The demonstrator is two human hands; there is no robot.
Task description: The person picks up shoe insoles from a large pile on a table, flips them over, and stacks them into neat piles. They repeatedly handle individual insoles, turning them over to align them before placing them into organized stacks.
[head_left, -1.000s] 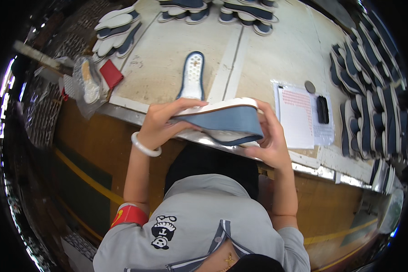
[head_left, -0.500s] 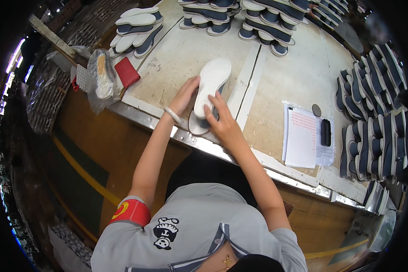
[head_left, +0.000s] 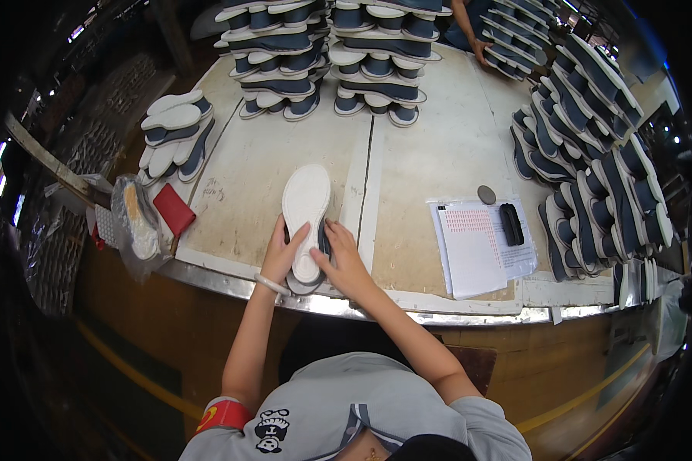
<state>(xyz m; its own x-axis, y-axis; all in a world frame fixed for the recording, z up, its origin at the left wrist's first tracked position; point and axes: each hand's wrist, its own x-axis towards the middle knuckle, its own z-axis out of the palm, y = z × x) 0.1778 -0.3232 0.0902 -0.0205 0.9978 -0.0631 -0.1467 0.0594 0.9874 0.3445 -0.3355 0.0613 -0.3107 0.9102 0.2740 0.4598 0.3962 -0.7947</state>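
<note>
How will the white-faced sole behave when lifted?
Probably stiff: the sole shows no sag between left hand and right hand. Unlikely to roll: its white face looks broad, flat. May slip: another sole shows beneath.

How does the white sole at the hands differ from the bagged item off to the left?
The white sole shows bare, while the bagged item is wrapped in clear plastic. The white sole's visible face is plain white; the bagged item has a yellow-orange patch. The left hand and right hand hold the white sole, whereas no hand touches the bagged item. Both have a long, rounded sole shape.
</note>
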